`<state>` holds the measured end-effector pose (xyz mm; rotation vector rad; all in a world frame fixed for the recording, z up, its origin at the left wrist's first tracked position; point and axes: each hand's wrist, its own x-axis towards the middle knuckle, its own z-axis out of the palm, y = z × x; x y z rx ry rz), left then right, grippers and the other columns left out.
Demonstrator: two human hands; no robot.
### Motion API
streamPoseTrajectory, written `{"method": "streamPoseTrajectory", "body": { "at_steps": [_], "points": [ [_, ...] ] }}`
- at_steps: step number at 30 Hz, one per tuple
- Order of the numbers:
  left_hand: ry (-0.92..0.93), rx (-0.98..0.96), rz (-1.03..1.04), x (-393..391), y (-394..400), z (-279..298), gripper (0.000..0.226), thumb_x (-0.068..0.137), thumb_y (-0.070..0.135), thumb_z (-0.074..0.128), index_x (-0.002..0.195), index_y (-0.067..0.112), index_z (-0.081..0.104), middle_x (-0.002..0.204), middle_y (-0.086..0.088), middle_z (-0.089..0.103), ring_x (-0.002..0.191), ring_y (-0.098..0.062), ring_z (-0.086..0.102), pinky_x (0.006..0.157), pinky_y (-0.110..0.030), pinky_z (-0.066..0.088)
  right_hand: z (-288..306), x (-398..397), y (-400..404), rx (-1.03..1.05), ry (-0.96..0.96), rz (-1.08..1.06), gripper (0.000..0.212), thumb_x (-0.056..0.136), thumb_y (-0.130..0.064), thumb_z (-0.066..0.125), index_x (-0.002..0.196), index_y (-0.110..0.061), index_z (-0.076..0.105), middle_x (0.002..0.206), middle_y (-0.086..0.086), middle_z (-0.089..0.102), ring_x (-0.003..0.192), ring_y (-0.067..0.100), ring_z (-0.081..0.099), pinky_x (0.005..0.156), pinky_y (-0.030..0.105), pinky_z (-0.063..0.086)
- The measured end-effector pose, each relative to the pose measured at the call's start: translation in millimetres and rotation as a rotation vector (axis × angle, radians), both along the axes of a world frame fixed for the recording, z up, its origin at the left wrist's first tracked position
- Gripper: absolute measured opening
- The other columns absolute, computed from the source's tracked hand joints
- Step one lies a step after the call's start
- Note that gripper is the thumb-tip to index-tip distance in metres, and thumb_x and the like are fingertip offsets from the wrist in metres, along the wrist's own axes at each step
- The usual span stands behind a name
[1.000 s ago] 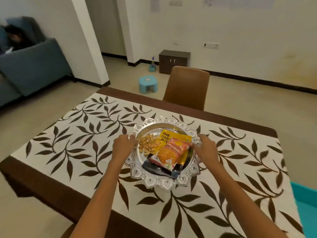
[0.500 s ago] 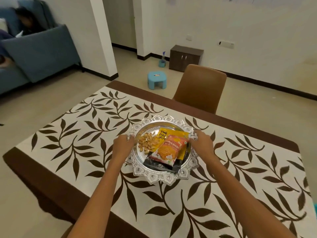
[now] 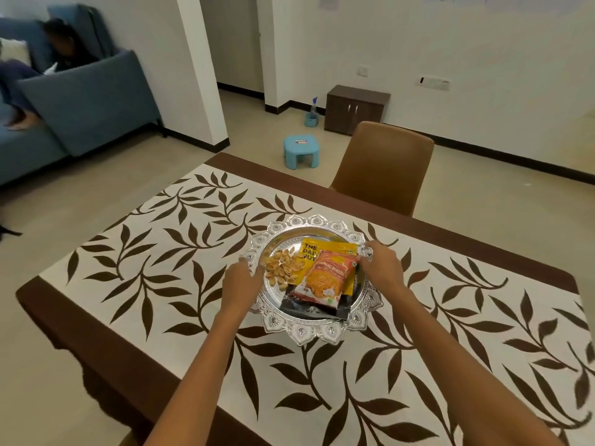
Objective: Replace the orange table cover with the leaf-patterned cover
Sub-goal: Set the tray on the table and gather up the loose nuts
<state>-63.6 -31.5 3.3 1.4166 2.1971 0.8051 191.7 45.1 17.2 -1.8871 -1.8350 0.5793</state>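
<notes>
The leaf-patterned cover (image 3: 167,252), cream with brown leaves and a brown border, lies spread flat over the table. On its middle rests an ornate silver tray (image 3: 302,331) holding nut shells and snack packets (image 3: 325,278). My left hand (image 3: 240,283) grips the tray's left rim and my right hand (image 3: 383,265) grips its right rim. No orange cover is in view.
A brown chair (image 3: 383,165) stands at the table's far side. Beyond it on the floor are a small blue stool (image 3: 301,151), a spray bottle (image 3: 311,114) and a low dark cabinet (image 3: 355,109). A person sits on the blue sofa (image 3: 80,104) at far left.
The head camera has shifted, so the table now sits further right and lower in view. Both hands stay on the tray's rims; the tray looks nearly still on the cover.
</notes>
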Motion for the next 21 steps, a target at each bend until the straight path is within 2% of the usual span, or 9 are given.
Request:
{"method": "streamPoseTrajectory", "body": {
  "at_steps": [2,4,7,10,13,15,18,20,21],
  "points": [
    [0.005,-0.030,-0.007,0,1,-7,0.049,0.098,0.042,0.044,0.115,-0.002,0.055,0.094,-0.015,0.062,0.093,-0.028,0.060,0.072,-0.029,0.046,-3,2,0,0.005,-0.046,0.032,0.034,0.093,-0.022,0.055,0.125,-0.009,0.053,0.123,0.010,0.060,0.109,0.026,0.056,0.085,0.034,0.045],
    [0.016,-0.067,-0.009,-2,1,-13,0.061,0.098,0.043,0.042,0.138,-0.002,0.039,0.113,-0.022,0.061,0.108,-0.031,0.058,0.086,-0.037,0.049,-5,2,-2,0.000,-0.120,0.043,0.035,0.095,-0.023,0.051,0.127,-0.009,0.051,0.127,0.010,0.056,0.113,0.027,0.053,0.087,0.035,0.044],
    [0.106,-0.084,-0.002,1,-5,-17,0.062,0.100,0.041,0.037,0.146,0.002,0.026,0.135,-0.023,0.047,0.127,-0.032,0.045,0.100,-0.038,0.041,-6,-12,-7,0.129,-0.234,0.037,0.035,0.094,-0.019,0.050,0.127,-0.007,0.052,0.135,0.014,0.049,0.123,0.030,0.045,0.095,0.039,0.042],
    [0.221,0.001,-0.006,10,-15,-18,0.056,0.102,0.037,0.029,0.149,0.007,0.022,0.155,-0.018,0.020,0.145,-0.029,0.015,0.116,-0.040,0.014,-6,-41,-11,0.312,-0.155,0.197,0.034,0.090,-0.012,0.055,0.124,-0.006,0.056,0.134,0.016,0.050,0.126,0.030,0.043,0.100,0.040,0.039],
    [0.191,0.135,-0.104,19,-21,-29,0.054,0.103,0.038,0.020,0.151,0.015,0.018,0.159,-0.008,0.009,0.147,-0.018,-0.001,0.118,-0.035,-0.001,-9,-71,-8,0.235,-0.123,0.485,0.040,0.091,-0.022,0.059,0.129,-0.013,0.053,0.143,0.012,0.041,0.133,0.026,0.035,0.107,0.038,0.034],
    [0.147,0.190,-0.146,22,-24,-34,0.057,0.099,0.043,0.014,0.152,0.021,0.018,0.160,-0.001,0.008,0.146,-0.010,-0.006,0.117,-0.029,-0.005,-11,-90,-6,0.106,-0.209,0.643,0.053,0.091,-0.032,0.058,0.139,-0.018,0.042,0.152,0.009,0.026,0.141,0.026,0.020,0.114,0.040,0.020],
    [0.003,0.269,-0.131,24,-27,-34,0.055,0.099,0.045,0.019,0.150,0.025,0.023,0.159,0.004,0.011,0.144,-0.001,-0.004,0.118,-0.029,-0.001,-17,-112,0,-0.005,-0.424,0.752,0.069,0.090,-0.043,0.056,0.148,-0.026,0.022,0.158,0.008,0.005,0.144,0.030,0.001,0.115,0.051,0.009],
    [-0.278,0.318,-0.091,27,-30,-22,0.049,0.100,0.047,0.029,0.146,0.030,0.029,0.157,0.007,0.018,0.144,0.000,0.005,0.118,-0.029,0.011,-21,-119,1,-0.062,-0.480,0.769,0.070,0.091,-0.042,0.054,0.148,-0.030,0.016,0.158,0.009,0.001,0.144,0.034,0.000,0.114,0.056,0.010],
    [-0.466,0.328,-0.063,29,-32,-13,0.047,0.099,0.047,0.032,0.144,0.032,0.030,0.156,0.009,0.022,0.143,0.000,0.011,0.116,-0.024,0.016,-23,-122,0,-0.079,-0.485,0.780,0.067,0.092,-0.040,0.053,0.148,-0.032,0.018,0.158,0.009,0.004,0.144,0.034,0.003,0.113,0.057,0.012]
  ]
}}
